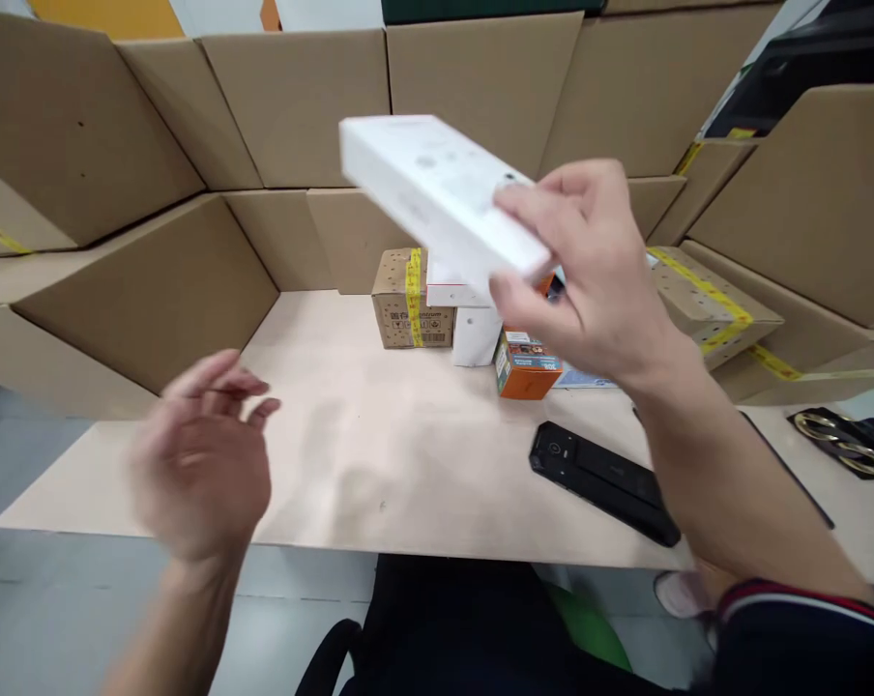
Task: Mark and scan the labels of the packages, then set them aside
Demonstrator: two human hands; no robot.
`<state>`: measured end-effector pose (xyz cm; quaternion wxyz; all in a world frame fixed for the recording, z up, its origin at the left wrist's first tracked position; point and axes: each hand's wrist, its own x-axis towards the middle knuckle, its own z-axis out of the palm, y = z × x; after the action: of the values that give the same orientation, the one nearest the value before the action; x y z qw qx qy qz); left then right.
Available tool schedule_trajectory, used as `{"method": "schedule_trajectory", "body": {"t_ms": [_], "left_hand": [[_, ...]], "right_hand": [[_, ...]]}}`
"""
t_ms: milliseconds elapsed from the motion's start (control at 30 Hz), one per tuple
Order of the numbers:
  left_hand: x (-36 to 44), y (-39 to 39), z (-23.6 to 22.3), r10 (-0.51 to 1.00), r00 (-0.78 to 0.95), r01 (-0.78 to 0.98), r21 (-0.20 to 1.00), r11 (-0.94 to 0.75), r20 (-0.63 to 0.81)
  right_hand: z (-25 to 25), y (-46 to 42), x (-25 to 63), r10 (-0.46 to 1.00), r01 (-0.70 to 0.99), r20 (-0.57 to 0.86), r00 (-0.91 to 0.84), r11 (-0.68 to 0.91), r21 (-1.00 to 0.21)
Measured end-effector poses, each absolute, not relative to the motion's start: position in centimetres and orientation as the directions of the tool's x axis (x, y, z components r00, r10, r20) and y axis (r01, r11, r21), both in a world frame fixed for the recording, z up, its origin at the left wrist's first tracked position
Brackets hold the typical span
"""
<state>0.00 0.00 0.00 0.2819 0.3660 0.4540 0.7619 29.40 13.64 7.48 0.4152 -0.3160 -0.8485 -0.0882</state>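
Note:
Up above the table, my right hand (589,261) pinches one end of a slim white box (444,193) between thumb and fingers. The box is tilted and slightly blurred. My left hand (205,454) hovers over the table's left part, palm turned up and inward, fingers loosely curled and apart, with nothing in it. Behind and below the held box stand a brown carton with yellow tape (397,300), a white box with a red edge (448,280) on top of another white box (476,336), and a small orange box (530,367).
A black rugged phone (600,478) lies face down at the front right of the pale table (321,387). Gold-handled scissors (843,440) lie farther right. Cardboard walls (299,106) enclose the back and sides. Another taped carton (713,304) sits at the right.

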Motion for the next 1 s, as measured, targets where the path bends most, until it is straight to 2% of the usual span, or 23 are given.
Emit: {"method": "schedule_trajectory", "body": {"t_ms": [33,100,167,300,433,567,633,700,833,1000], "left_hand": [[-0.2,0.5,-1.0,0.786,-0.564,-0.126,0.915,-0.384,0.253],[-0.7,1.5,-3.3,0.840,-0.531,-0.138,0.967,-0.214,0.110],[-1.1,2.3,-5.7,0.856,-0.514,-0.003,0.998,-0.063,0.053],[-0.8,3.1,-8.3,0.947,-0.310,0.205,0.966,0.157,-0.088],[0.0,4.2,-8.2,0.975,-0.099,0.336,0.916,0.221,-0.200],[-0.1,6.6,-7.9,0.980,0.015,0.672,0.728,0.137,-0.198],[-0.1,7.9,-8.2,0.984,0.080,0.796,0.605,0.032,-0.157],[0.0,8.8,-9.0,0.983,0.163,0.841,0.533,-0.090,-0.090],[0.0,9.0,-10.8,0.960,0.254,0.804,0.525,-0.278,0.118],[-1.0,8.4,-11.6,0.955,0.217,0.775,0.560,-0.294,0.201]], "right_hand": [[6.5,12.2,30.3,0.377,0.511,0.751,-0.543,0.858,-0.062],[3.3,10.0,31.5,0.256,0.298,0.665,-0.701,0.953,-0.052],[-0.8,9.0,32.0,0.240,0.217,0.537,-0.809,0.970,-0.108],[-7.0,9.4,33.4,0.285,0.233,0.383,-0.879,0.956,-0.176],[-7.4,8.7,35.5,0.467,0.419,0.211,-0.859,0.877,-0.234],[-7.4,6.9,35.7,0.758,0.702,0.213,-0.617,0.652,-0.288],[-8.6,6.6,35.0,0.814,0.763,0.224,-0.536,0.580,-0.284],[-10.1,6.7,34.2,0.818,0.768,0.216,-0.534,0.576,-0.281],[-11.5,7.5,33.6,0.824,0.753,0.185,-0.536,0.566,-0.336],[-10.6,7.8,33.3,0.828,0.743,0.152,-0.540,0.553,-0.377]]}}
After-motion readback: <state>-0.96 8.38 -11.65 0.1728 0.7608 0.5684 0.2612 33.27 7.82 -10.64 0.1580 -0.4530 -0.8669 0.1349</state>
